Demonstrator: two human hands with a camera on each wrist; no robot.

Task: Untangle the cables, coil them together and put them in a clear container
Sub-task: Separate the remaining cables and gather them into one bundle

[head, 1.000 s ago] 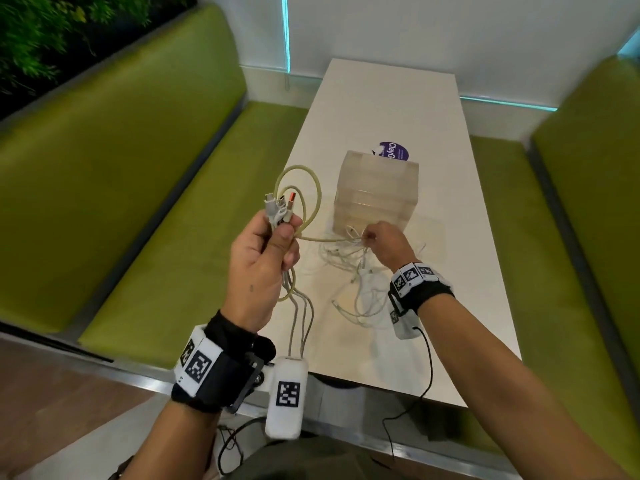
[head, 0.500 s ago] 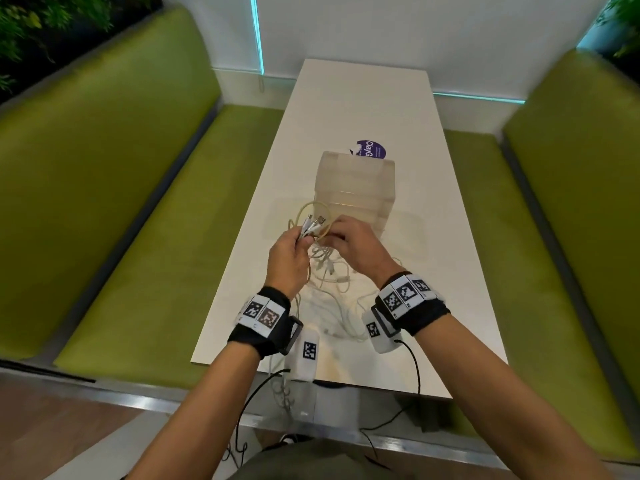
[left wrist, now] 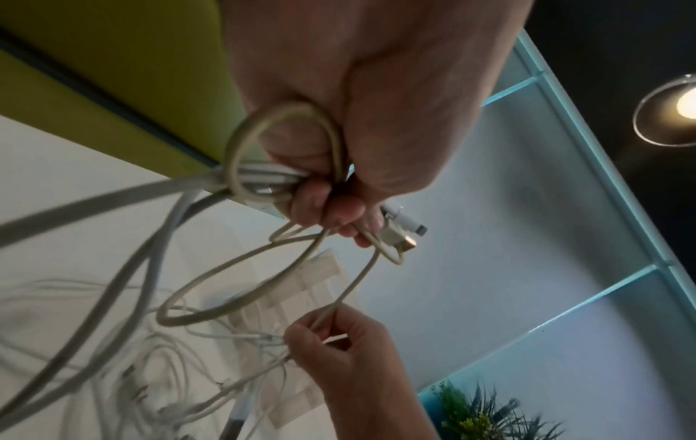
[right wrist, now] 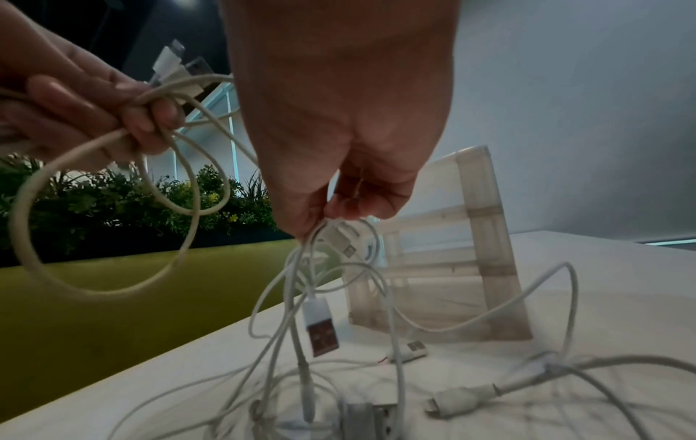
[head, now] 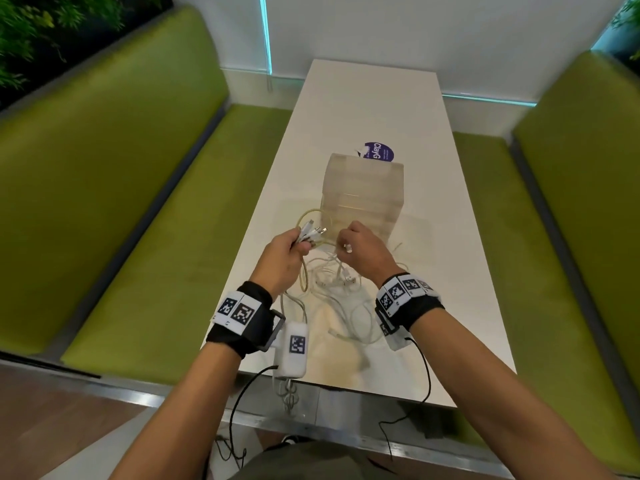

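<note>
- Green padded benches (head: 114,188) flank a long white table (head: 367,109) on both sides, with leafy plants (head: 52,26) behind the bench at 10 o'clock.
- White tabletop carries the clear container (head: 362,194), which stands upright at 12 o'clock from the hands, with a purple round sticker (head: 379,154) just beyond it.
- Loose pale cables (head: 332,292) lie tangled on the table at 6 o'clock from the container, between the two wrists, several plug ends showing among them.
- Left hand (head: 282,259) is raised above the table at about 7 o'clock from the container, fingers curled tight round a bundle of cable ends; the plugs (head: 311,233) fan out past its knuckles, and a beige loop (left wrist: 241,291) hangs below it.
- Right hand (head: 360,251) sits just beside the left, at 3 o'clock from it, thumb and fingertips (right wrist: 354,208) pinched on thin white strands that rise from the tangle; a red-tongued USB plug (right wrist: 320,330) dangles beneath it.
</note>
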